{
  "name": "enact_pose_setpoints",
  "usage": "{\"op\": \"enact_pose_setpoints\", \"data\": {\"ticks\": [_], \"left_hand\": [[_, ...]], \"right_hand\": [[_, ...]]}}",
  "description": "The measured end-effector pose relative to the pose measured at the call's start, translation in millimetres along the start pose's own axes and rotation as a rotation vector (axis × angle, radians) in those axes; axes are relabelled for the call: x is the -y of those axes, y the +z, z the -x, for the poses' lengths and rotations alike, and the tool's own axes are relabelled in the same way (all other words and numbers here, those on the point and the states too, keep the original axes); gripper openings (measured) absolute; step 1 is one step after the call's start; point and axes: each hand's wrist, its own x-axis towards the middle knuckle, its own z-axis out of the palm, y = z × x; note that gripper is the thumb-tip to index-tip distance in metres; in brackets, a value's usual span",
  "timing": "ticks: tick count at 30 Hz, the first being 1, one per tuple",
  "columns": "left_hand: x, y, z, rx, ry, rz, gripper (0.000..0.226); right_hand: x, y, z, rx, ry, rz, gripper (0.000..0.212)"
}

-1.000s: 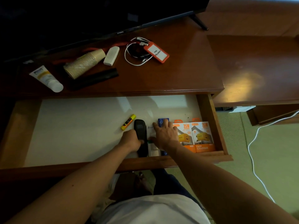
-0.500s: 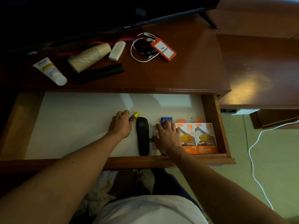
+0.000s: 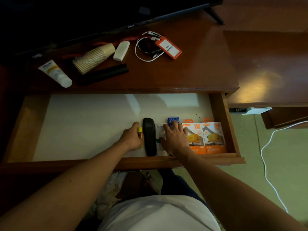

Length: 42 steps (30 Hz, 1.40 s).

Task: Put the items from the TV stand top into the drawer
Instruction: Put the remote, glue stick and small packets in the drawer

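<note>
Both hands worked inside the drawer (image 3: 218, 120) — our left hand (image 3: 133, 137) gripped the yellow marker (image 3: 140, 131), right hand (image 3: 175, 138) pressed flat on a white pack (image 3: 159, 130). Cups (image 3: 94, 58), tube (image 3: 55, 73) etc. remained on the counter (image 3: 191, 75) — crowding could wedge items.

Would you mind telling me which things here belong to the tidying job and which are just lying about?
Part of the job:
- drawer
- tube, paper cups, black stick, white case, cable, orange tag, all on the stand top
- yellow marker under the left hand

Just lying about:
- TV
- floor cord
</note>
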Motion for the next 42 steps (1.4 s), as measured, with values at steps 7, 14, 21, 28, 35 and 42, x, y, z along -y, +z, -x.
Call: {"op": "enact_pose_setpoints", "data": {"ticks": [7,14,21,28,35,42], "left_hand": [[0.1,8.6,7.6,0.043,-0.004,-0.034,0.058],[1.7,10.2,13.3,0.074,0.0,-0.067,0.052],[1.0,10.9,16.2,0.066,-0.023,-0.047,0.056],[-8.2,-9.0,18.6,-0.002,-0.103,-0.04,0.066],[-13.1,-53.9,24.6,-0.25,-0.131,0.061,0.052],[-19.1,-134.8,11.6,-0.572,-0.017,0.127,0.026]], "right_hand": [[-0.1,-0.6,2.5,-0.005,0.0,0.011,0.065],[1.2,-0.6,1.8,0.006,-0.005,0.022,0.064],[3.6,-6.8,4.5,0.038,-0.027,0.046,0.062],[12.8,-20.7,-2.3,0.037,-0.112,0.001,0.056],[54.4,-65.6,-34.3,-0.123,-0.289,-0.134,0.049],[112.2,-116.9,-73.5,-0.322,-0.359,-0.249,0.04]]}}
